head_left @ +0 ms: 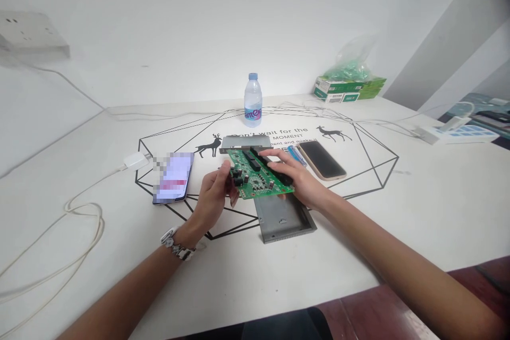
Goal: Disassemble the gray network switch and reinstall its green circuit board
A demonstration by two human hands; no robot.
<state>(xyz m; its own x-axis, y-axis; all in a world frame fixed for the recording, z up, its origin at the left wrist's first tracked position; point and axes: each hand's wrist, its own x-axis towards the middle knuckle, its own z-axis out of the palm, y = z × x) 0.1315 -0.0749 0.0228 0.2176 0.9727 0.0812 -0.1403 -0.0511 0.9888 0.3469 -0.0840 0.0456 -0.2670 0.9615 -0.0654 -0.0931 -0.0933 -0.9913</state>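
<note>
Two hands hold one green circuit board [261,185] above the white table [334,255], its near edge overlapping the view of a grey metal tray [285,220]. The step in hand, as I judge it, is to keep the board steady and turn it with care. To do this well, it is better to grip only by the edges, to press lightly on the raised black parts, and to keep the board from scraping on the metal rim.

The left hand [217,186] grasps the left edge, near the black connectors; its thumb is at the upper side and the other fingers curl around below, partly hidden. The right hand [298,175] grasps the right side: its fingers lie over the long black part on top, and a fingertip seems to show under the near edge. So the board lies between both hands. Whether it touches the tray, I cannot tell.
</note>
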